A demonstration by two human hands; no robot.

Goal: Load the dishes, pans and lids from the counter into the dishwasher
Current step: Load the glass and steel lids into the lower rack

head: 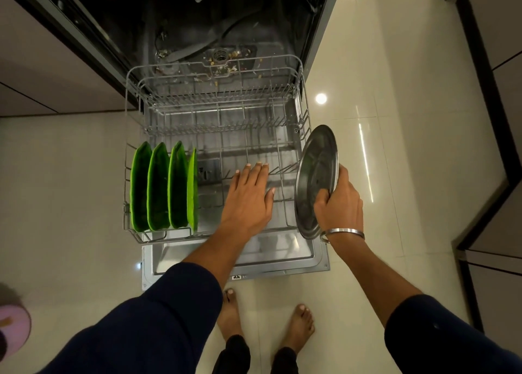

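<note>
With our right hand (337,204) gripping the steel lid (315,181) on edge just right of the lower rack (214,136), left hand (248,198) flat-fingered over it, we should slot it upright between tines, clear of the green plates (163,187).

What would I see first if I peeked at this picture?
The bright green plates pop out first: four of them stand on edge in the front left of the dishwasher's pulled-out lower rack. Next comes the shiny steel lid at the rack's right side, in the grip of the right hand, while the left hand reaches flat over the rack's middle.
</note>
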